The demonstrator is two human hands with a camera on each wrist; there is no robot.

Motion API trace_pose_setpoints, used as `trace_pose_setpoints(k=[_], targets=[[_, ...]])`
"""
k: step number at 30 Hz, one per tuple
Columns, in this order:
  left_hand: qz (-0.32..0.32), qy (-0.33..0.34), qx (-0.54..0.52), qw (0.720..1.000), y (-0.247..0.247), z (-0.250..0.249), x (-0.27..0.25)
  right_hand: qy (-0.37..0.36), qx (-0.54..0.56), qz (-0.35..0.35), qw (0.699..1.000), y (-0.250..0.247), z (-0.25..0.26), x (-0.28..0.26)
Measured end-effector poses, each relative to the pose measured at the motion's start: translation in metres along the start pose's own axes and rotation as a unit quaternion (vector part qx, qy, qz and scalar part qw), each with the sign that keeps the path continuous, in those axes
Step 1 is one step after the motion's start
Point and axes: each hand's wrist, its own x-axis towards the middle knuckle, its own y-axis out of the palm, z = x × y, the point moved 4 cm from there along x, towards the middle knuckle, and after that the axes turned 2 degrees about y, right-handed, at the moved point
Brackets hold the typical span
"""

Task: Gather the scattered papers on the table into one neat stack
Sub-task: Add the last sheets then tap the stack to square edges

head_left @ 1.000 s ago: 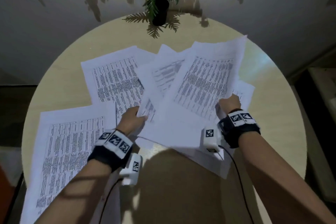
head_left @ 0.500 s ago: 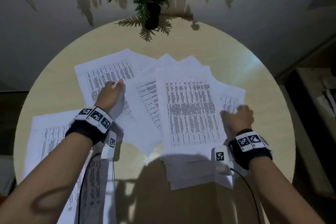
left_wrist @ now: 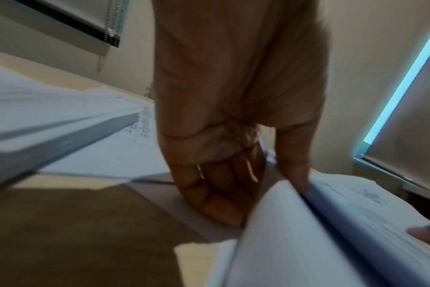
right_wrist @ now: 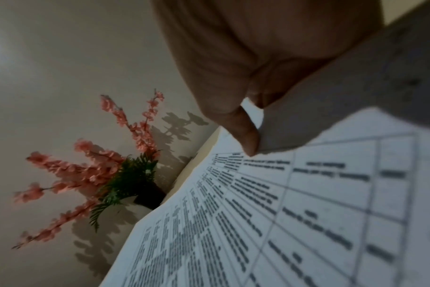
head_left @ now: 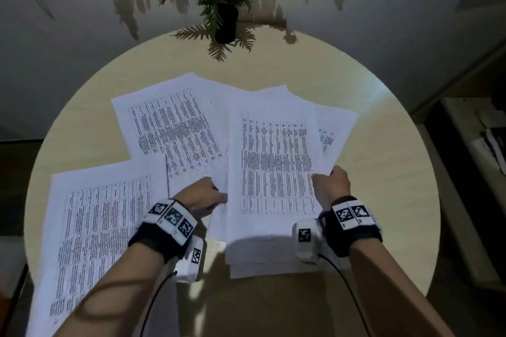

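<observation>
Paper stack (head_left: 276, 161): L hand (head_left: 198, 195) grip pinches left edge, R hand (head_left: 332, 186) grip pinches right.

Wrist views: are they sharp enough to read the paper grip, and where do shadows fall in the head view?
Left wrist view: motion-blurred, yet the left hand visibly pinches white printed sheets. Right wrist view: soft, table text smeared. Head view: dim, the person's shadow darkens the near edge of the round beige table.
</observation>
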Motion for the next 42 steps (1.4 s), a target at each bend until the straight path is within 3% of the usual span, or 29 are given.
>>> trace_pose_setpoints(k=[2,3,4,5,6,9,10,12,15,18,23,27,32,37,38,42], targets=[[-0.019,0.003,-0.173,0.985,-0.003,0.003,0.001,-0.034,-0.022,0.02,0.999,-0.003,0.0,-0.001],[-0.062,-0.006,-0.309,0.949,-0.009,0.005,0.005,-0.049,-0.028,0.034,0.998,-0.003,-0.001,-0.001],[-0.11,-0.021,-0.432,0.895,-0.016,0.007,0.009,-0.063,-0.024,0.047,0.997,-0.003,-0.003,-0.001],[-0.136,-0.032,-0.501,0.854,-0.021,0.008,0.013,-0.072,-0.01,0.07,0.995,-0.001,-0.004,-0.001],[-0.14,-0.031,-0.525,0.839,-0.023,0.008,0.018,-0.08,0.003,0.093,0.992,0.001,-0.004,-0.003],[-0.072,-0.03,-0.396,0.915,-0.018,-0.01,0.015,-0.106,0.062,0.155,0.98,0.006,-0.003,-0.011],[-0.075,-0.034,-0.349,0.933,-0.016,-0.014,0.011,-0.118,0.084,0.17,0.975,0.005,0.0,-0.016],[-0.112,-0.037,-0.313,0.942,-0.012,-0.015,0.005,-0.148,0.114,0.185,0.965,-0.004,0.01,-0.028],[-0.121,0.036,-0.426,0.896,-0.01,-0.028,-0.005,-0.201,0.157,0.188,0.949,-0.027,0.033,-0.053],[-0.163,0.142,-0.394,0.893,-0.033,-0.062,-0.037,-0.279,0.191,0.167,0.926,-0.05,0.064,-0.085],[-0.276,0.278,-0.348,0.852,-0.085,-0.107,-0.092,-0.403,0.198,0.078,0.89,-0.086,0.108,-0.128],[-0.265,0.383,-0.341,0.817,-0.1,-0.117,-0.128,-0.446,0.25,0.077,0.856,-0.101,0.115,-0.155],[-0.236,0.414,-0.376,0.795,-0.088,-0.113,-0.141,-0.432,0.272,0.088,0.855,-0.081,0.1,-0.166],[-0.275,0.407,-0.388,0.78,-0.075,-0.11,-0.139,-0.382,0.291,0.064,0.875,-0.06,0.091,-0.159],[-0.279,0.396,-0.385,0.786,-0.07,-0.106,-0.135,-0.367,0.285,0.062,0.883,-0.053,0.087,-0.156],[-0.28,0.291,-0.327,0.855,-0.034,-0.078,-0.109,-0.324,0.228,0.039,0.917,-0.024,0.068,-0.145]])
